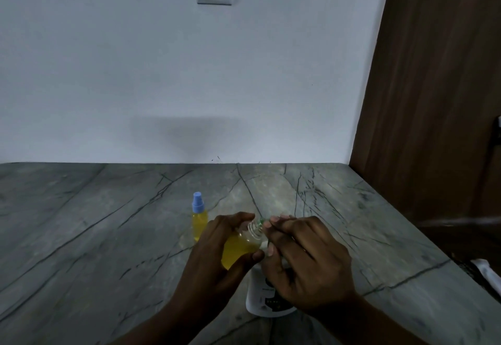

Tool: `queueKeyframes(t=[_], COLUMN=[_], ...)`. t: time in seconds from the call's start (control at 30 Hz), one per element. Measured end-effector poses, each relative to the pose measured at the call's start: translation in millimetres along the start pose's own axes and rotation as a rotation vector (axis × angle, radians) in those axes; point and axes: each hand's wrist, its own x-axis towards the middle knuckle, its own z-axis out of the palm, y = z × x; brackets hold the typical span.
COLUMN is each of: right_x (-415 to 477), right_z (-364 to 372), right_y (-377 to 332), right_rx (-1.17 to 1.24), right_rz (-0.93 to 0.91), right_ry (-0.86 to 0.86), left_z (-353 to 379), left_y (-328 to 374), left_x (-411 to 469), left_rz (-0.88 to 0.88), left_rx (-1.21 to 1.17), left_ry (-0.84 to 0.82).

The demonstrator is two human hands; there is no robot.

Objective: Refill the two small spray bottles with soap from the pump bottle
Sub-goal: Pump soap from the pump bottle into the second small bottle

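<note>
Recapping, likely: your left hand grips the small clear yellow-filled bottle; your right hand pinches its greenish spray cap. Seat it squarely.

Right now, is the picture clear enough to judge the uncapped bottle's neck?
Head view: dim, bluish, no glare; the clear bottle of yellow liquid in the left hand reads clearly, its threaded neck soft; the right hand, pinching a greenish piece there, blurs at the fingertips; wide-angle distortion tilts the brown wooden door.

Matt veined stone counter, clear plastic spray bottle, wood-grain panel.
</note>
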Motion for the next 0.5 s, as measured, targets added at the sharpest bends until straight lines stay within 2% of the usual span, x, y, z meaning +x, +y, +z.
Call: queueKeyframes(t=[0.5], right_x=[10.9], right_z=[-6.2], right_y=[4.0], right_rx=[0.085], right_rz=[0.003], right_ry=[-0.051], left_z=[-2.4], left_y=[4.8], left_x=[3.7], left_rz=[-0.009], left_rx=[-0.023], left_ry=[-0.009])
